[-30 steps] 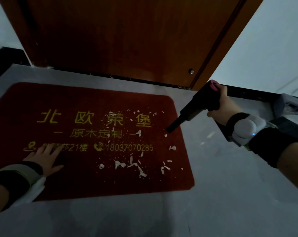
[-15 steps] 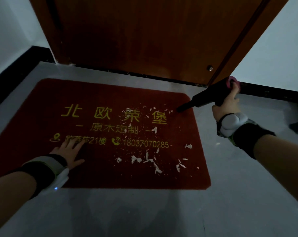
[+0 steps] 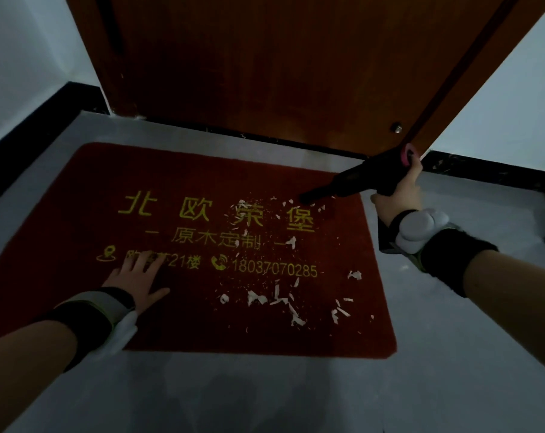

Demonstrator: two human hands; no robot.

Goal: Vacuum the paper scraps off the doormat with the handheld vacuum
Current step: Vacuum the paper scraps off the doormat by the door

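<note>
Gripping the black handheld vacuum (pink end cap), the right hand aims its nozzle at the red rectangular doormat's far right corner, above white paper scraps; left hand presses flat, fingers spread, on the doormat's left.

One doormat, one handheld vacuum, two hands, one door, and paper scraps too many to count

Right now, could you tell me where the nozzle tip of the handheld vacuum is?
In the head view, the nozzle tip is over the doormat near its far right corner, among the farthest paper scraps, with the right hand gripping the handheld vacuum.
</note>
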